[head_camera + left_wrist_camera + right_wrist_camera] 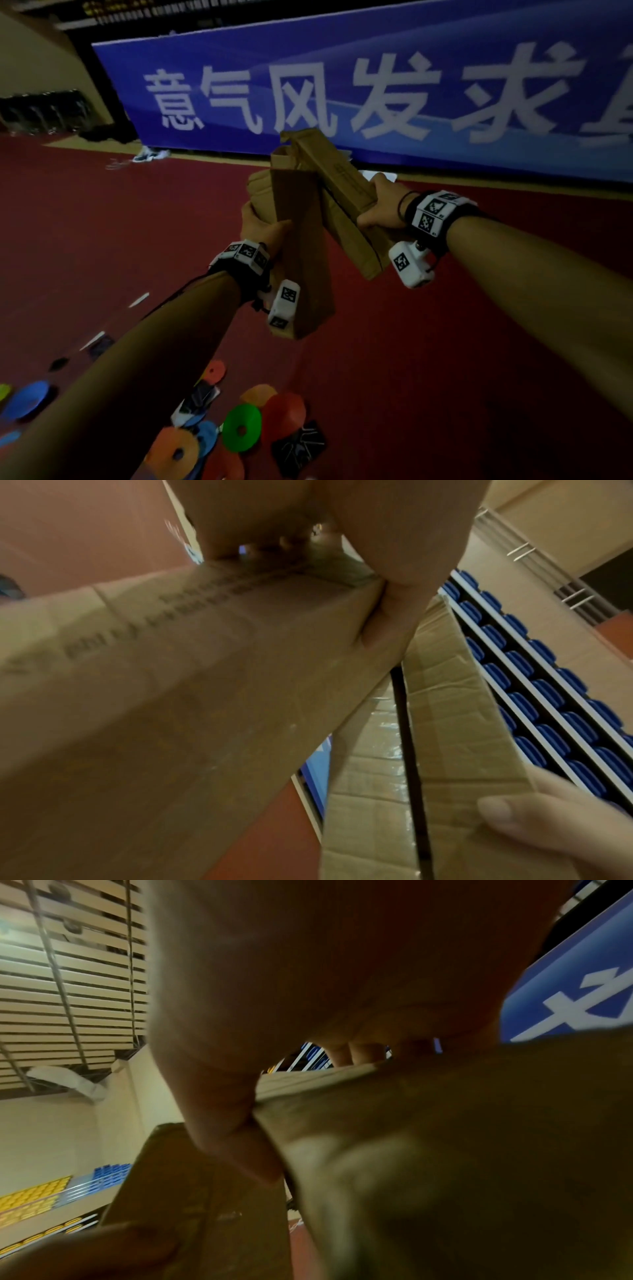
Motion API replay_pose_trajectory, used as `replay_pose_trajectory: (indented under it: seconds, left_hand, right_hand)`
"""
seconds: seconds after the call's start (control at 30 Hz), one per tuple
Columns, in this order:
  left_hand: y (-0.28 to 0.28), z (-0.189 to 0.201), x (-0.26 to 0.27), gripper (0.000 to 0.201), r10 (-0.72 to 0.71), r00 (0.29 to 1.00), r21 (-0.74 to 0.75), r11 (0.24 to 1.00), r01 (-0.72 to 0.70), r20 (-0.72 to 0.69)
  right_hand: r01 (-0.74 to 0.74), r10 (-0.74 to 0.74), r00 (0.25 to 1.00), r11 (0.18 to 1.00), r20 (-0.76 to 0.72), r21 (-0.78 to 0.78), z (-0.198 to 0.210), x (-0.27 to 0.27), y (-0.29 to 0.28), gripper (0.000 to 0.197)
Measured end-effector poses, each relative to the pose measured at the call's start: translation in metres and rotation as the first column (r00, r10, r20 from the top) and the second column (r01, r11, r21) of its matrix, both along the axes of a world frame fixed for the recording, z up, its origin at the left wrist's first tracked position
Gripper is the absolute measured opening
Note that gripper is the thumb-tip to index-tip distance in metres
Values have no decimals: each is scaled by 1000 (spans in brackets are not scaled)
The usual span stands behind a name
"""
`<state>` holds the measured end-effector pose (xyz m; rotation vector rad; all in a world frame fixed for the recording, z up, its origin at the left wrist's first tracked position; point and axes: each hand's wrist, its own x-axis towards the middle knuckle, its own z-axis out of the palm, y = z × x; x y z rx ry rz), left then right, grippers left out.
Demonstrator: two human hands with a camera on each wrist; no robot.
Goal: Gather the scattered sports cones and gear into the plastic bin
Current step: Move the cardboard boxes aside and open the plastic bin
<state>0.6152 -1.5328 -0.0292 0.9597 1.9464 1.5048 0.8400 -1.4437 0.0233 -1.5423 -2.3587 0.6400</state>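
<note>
I hold a brown cardboard box [301, 240], partly folded with loose flaps, up in the air over the red floor. My left hand [260, 222] grips its left panel, and the thumb [394, 601] presses the panel's edge. My right hand [380, 205] grips the right panel, its thumb [232, 1137] clamped on the cardboard [445, 1150]. Flat sports cones lie scattered on the floor below my left arm: a green one [241, 426], an orange one [174, 452], a red one [284, 414] and a blue one [27, 399]. A piece of black gear [298, 448] lies beside them.
A long blue banner [376, 85] with white characters stands along the far side. White shoes [150, 154] lie at its left foot. Rows of blue seats [548, 696] rise beyond it. The red floor [445, 377] to the right of the cones is bare.
</note>
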Motion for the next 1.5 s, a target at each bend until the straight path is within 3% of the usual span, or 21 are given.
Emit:
replay_pose_trajectory:
  seconds: [0.13,0.37,0.53,0.67,0.8,0.9,1.07,1.13,1.27,1.33,1.43,1.5]
  left_hand:
    - [90,-13,-20,81,-51,998,3,999,51,26]
    - [270,-9,-88,84,-111,987,29,994,109,115]
    - [376,-3,-136,79,-26,974,-45,998,37,226]
    - [458,-21,-174,64,-72,959,-43,995,87,276]
    - [550,-46,-217,64,-96,953,-50,992,116,288]
    - [625,-57,-253,68,-42,949,-92,993,74,313]
    - [753,-54,-339,99,122,952,-130,988,-88,280]
    - [794,-49,-383,94,194,953,-162,974,-158,234]
    - [860,-54,-458,78,284,959,-169,945,-281,-2]
    - [909,-68,-498,81,317,948,-202,931,-304,38]
    - [982,-90,-549,80,310,948,-220,932,-288,72]
    - [1042,-105,-585,81,296,952,-207,939,-275,80]
  right_hand:
    - [59,-59,998,998,-14,24,-8,-11,77,77]
    - [199,-216,964,973,-153,-119,-18,-71,245,92]
    - [273,-347,891,924,-292,-267,-25,-108,339,75]
    - [270,-381,855,906,-352,-327,-44,-138,420,75]
    - [266,-408,842,883,-354,-386,-82,-179,522,75]
    - [216,-370,872,879,-321,-426,-106,-221,607,75]
    - [98,-282,901,873,-330,-478,-115,-317,760,82]
    - [55,-238,913,875,-330,-481,-108,-367,817,85]
    - [7,-186,926,878,-329,-478,-102,-445,901,89]
    - [-17,-151,939,877,-310,-480,-110,-488,957,85]
    - [-22,-134,948,878,-288,-479,-126,-537,1029,100]
    - [1,-168,941,869,-294,-495,-137,-568,1083,97]
